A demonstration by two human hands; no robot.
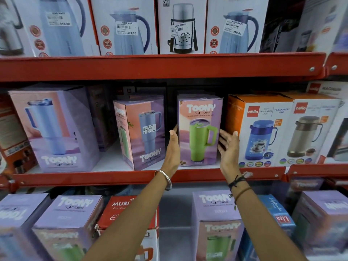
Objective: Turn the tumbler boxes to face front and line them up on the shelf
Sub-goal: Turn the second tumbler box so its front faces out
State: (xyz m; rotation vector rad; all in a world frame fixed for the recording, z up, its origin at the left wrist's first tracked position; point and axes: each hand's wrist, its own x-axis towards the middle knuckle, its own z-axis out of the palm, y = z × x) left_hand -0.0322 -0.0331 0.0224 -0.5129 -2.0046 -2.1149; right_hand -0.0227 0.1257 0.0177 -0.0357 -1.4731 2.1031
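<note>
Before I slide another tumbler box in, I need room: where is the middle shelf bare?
Bare shelf shows between the big left Toony box and the angled blue-tumbler box. A narrower gap separates that box from the green-tumbler box, where the left hand reaches. Right of it, the orange Cello box crowds close.

You get bright, even light on the box fronts, deep shadow behind them under the red shelf edge (162,66), sharp focus at centre, and blurred, wide-angle-bowed boxes toward the left, right and bottom edges.
</note>
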